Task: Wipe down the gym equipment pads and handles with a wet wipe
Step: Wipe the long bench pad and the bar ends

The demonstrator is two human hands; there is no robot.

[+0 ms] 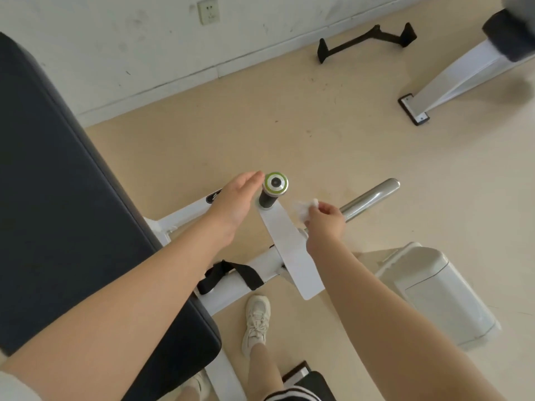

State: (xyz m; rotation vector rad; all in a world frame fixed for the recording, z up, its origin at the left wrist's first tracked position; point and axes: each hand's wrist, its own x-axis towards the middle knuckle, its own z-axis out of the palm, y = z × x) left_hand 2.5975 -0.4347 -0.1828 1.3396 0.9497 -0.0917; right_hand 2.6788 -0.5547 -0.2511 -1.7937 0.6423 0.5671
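A short black handle (267,196) with a silver and green end cap points up at me from a white machine arm (289,247). My left hand (236,199) hovers just left of the handle, fingers together and extended, holding nothing. My right hand (325,221) is to the right of the handle and pinches a crumpled white wet wipe (304,208), which is off the handle. A large dark pad (58,212) fills the left side.
A chrome bar (370,198) juts out behind my right hand. A white lidded bin (434,290) stands on the beige floor at the right. A black cable bar attachment (366,41) lies by the wall. Another machine's white leg (451,82) is top right. My shoe (256,319) is below.
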